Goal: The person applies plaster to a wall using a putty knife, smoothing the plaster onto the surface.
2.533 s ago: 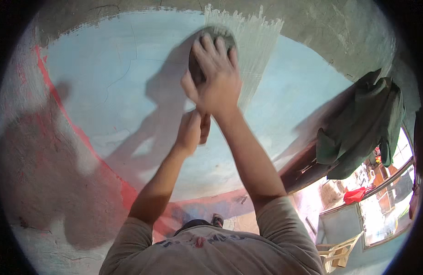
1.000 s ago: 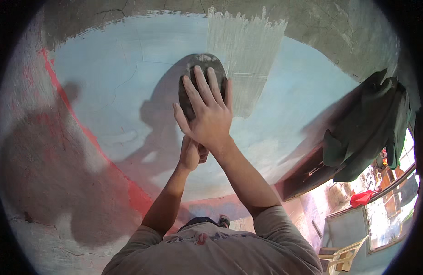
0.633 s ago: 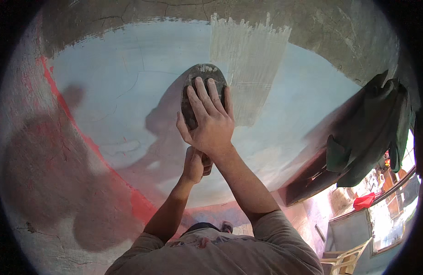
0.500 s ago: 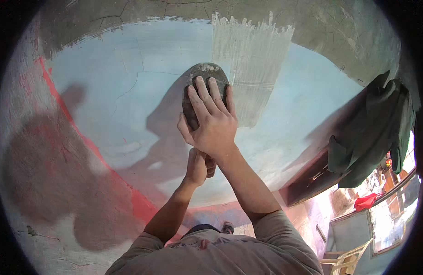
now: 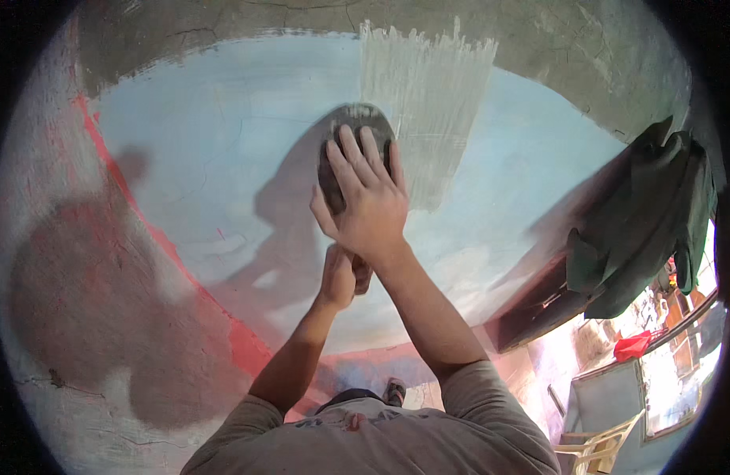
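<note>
My right hand (image 5: 363, 198) lies with fingers spread over a dark oval pad (image 5: 333, 166) at the middle of a pale blue wall panel (image 5: 183, 111), its thumb out to the left. Below it, my left hand (image 5: 340, 273) wraps round a handle (image 5: 362, 281), which seems to belong to the pad and is partly hidden by my right hand and wrist. A pale grey streaky coated patch (image 5: 440, 103) adjoins the pad on its upper right. The pad's contact with the wall is hidden.
Rough grey plaster (image 5: 555, 39) borders the panel above. A red band (image 5: 167, 253) runs down the left. Dark green cloth (image 5: 634, 237) hangs at right over a dark ledge, with a red cloth (image 5: 633, 345), a bright opening and a pale plastic chair (image 5: 602, 450) lower right.
Both hands and the pad are lower than they were 2.5 seconds ago. Since half a second ago they have shifted slightly upward.
</note>
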`<state>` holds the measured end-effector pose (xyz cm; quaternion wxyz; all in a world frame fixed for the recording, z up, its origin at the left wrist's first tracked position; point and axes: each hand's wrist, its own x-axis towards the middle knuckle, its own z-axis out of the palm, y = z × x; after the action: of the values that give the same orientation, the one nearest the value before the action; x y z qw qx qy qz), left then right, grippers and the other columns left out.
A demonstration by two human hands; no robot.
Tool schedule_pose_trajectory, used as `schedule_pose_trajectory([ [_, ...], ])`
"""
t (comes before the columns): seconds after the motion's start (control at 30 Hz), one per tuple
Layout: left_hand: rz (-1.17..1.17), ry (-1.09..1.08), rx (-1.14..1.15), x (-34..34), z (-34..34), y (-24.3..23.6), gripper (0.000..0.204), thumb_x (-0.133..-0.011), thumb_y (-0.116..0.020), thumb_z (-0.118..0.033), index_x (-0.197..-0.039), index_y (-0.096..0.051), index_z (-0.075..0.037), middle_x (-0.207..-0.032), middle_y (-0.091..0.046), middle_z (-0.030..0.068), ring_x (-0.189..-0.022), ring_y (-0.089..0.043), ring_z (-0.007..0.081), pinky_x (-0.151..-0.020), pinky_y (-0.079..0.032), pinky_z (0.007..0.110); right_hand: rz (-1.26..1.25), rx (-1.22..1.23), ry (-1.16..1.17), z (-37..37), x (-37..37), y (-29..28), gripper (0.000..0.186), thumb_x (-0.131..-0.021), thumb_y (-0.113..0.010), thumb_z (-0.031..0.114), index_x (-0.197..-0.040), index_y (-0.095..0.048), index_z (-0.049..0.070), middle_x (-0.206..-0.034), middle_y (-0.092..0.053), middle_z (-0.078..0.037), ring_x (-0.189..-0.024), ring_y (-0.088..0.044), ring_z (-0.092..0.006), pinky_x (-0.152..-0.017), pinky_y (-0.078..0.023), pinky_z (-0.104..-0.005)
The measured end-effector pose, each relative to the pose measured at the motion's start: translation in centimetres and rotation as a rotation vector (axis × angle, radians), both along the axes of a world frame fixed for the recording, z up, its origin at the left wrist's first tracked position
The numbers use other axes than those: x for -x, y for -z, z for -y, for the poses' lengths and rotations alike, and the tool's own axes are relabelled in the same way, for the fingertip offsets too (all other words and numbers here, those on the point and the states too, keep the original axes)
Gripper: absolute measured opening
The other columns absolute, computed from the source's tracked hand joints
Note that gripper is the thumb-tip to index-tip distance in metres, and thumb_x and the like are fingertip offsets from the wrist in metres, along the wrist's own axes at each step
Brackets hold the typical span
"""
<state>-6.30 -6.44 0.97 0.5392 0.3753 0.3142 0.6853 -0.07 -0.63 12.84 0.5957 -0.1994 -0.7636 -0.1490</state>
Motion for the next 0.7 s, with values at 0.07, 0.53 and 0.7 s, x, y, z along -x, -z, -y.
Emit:
schedule_pose_trajectory([
  [0.07,-0.026,0.016,0.004,0.0,0.4,0.4,0.061,-0.108,-0.041,-0.058,-0.070,-0.046,-0.011,-0.052,-0.031,-0.0065,-0.037,-0.022,0.0065,-0.036,-0.014,0.028,0.040,0.035,0.030,0.5,-0.1,0.6,0.052,-0.080,-0.072,0.031,-0.126,-0.071,0.006,-0.140,-0.065,-0.015,-0.134,-0.058,-0.0370,-0.117,-0.035,-0.0593],
  [0.53,-0.039,0.029,0.040,0.5,-0.1,-1.6,0.059,-0.110,-0.037,-0.054,-0.067,-0.037,-0.013,-0.052,-0.027,-0.0064,-0.038,-0.021,0.0077,-0.037,-0.015,0.028,0.002,-0.007,-0.028,-0.3,0.3,-1.7,0.052,-0.077,-0.074,0.030,-0.123,-0.073,0.007,-0.139,-0.066,-0.014,-0.132,-0.060,-0.0341,-0.117,-0.038,-0.0548],
  [0.7,0.044,0.092,0.007,-0.7,0.1,-1.2,0.064,-0.107,-0.041,-0.060,-0.066,-0.044,-0.012,-0.050,-0.030,-0.0068,-0.035,-0.022,0.0067,-0.035,-0.014,0.027,0.060,-0.009,0.033,-0.1,-0.3,-1.0,0.053,-0.075,-0.076,0.029,-0.122,-0.073,0.008,-0.139,-0.066,-0.012,-0.133,-0.060,-0.0322,-0.117,-0.039,-0.0538],
])
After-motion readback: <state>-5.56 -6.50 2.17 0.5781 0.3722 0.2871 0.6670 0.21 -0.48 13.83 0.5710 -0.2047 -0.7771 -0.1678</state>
